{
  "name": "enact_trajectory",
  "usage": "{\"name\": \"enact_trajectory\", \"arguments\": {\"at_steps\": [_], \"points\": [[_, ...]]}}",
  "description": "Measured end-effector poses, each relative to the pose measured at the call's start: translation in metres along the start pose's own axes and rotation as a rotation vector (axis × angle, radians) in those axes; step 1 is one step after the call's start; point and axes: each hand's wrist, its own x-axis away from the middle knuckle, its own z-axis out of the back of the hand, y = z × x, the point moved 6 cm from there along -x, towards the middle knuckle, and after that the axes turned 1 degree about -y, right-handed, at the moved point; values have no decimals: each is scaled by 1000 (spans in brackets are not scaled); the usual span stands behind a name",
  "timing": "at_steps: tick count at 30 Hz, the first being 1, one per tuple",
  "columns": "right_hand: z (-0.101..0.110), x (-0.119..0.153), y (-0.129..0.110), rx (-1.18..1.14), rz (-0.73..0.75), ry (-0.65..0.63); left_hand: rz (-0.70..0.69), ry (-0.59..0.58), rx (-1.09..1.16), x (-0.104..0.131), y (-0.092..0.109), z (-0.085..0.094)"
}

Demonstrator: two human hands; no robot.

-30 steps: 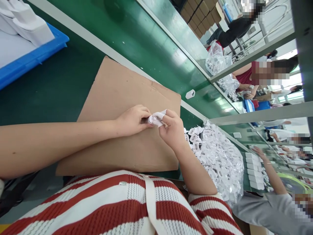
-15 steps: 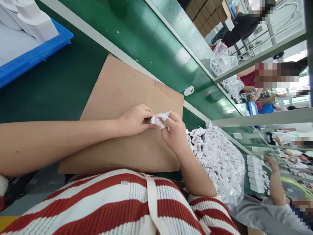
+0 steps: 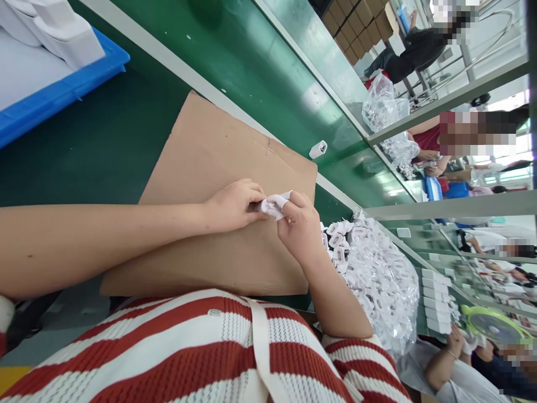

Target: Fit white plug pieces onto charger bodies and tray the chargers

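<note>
My left hand (image 3: pixel 235 206) reaches in from the left, its thumb and fingers pinched on one end of a small white plastic piece (image 3: pixel 263 206). My right hand (image 3: pixel 300 226), with white covers on some fingertips, closes on the same piece from the right. Most of the piece is hidden by my fingers, so its exact shape cannot be made out. Both hands are held over a brown cardboard sheet (image 3: pixel 210 151). To the right of my right hand lies a clear plastic bag (image 3: pixel 381 280) full of white plastic parts, some showing at its mouth.
A blue tray (image 3: pixel 100 67) with white pieces stands at upper left. Beyond the cardboard runs a green conveyor belt (image 3: pixel 260 89) carrying a white plastic housing (image 3: pixel 318 149). White boxes (image 3: pixel 436 299) are stacked at right, near a co-worker's hands (image 3: pixel 457 341) and a green fan (image 3: pixel 495 324).
The white housing and the spots on the belt have shifted toward the upper left. The co-worker's raised arm at right has come down. My hands stay nearly in place, fingers slightly shifted.
</note>
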Motion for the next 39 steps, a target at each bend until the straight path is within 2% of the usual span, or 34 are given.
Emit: {"name": "enact_trajectory", "arguments": {"at_steps": [8, 12, 15, 17, 19, 20, 22, 25, 27, 29, 31, 33, 35, 37, 39], "points": [[-14, 8, 12, -158, -206, 102, -11, 43, -32, -1, 0, -2], [-20, 17, 9, -207, -270, 181, -8, 61, -38, -1, -1, -1], [-27, 20, 6, -418, -298, 262, 21, 61, -16, -1, -2, 0], [-31, 23, 11, -625, -345, 327, 82, 58, 35, -3, -3, 2], [-29, 26, 22, -748, -396, 402, 202, 55, 134, -3, -4, 5], [-24, 29, 29, -733, -423, 441, 275, 55, 191, -2, -4, 8], [-7, 37, 45, -534, -485, 470, 396, 67, 282, 1, 0, 19], [13, 57, 71, -46, -639, 329, 432, 144, 280, 10, 14, 55], [12, 76, 94, 142, -802, 151, 403, 255, 176, 21, 23, 91], [-3, 93, 114, 155, -908, -51, 393, 433, -34, 40, 26, 135], [-20, 98, 122, 89, -844, -145, 438, 639, -305, 67, 24, 180], [-27, 95, 123, 28, -760, -101, 550, 787, -583, 97, 16, 218], [-24, 90, 121, -22, -723, 21, 676, 841, -771, 121, 3, 244], [-16, 83, 115, -83, -685, 150, 774, 823, -840, 136, -14, 258], [-10, 75, 107, -151, -630, 267, 826, 797, -808, 143, -31, 262]]}}
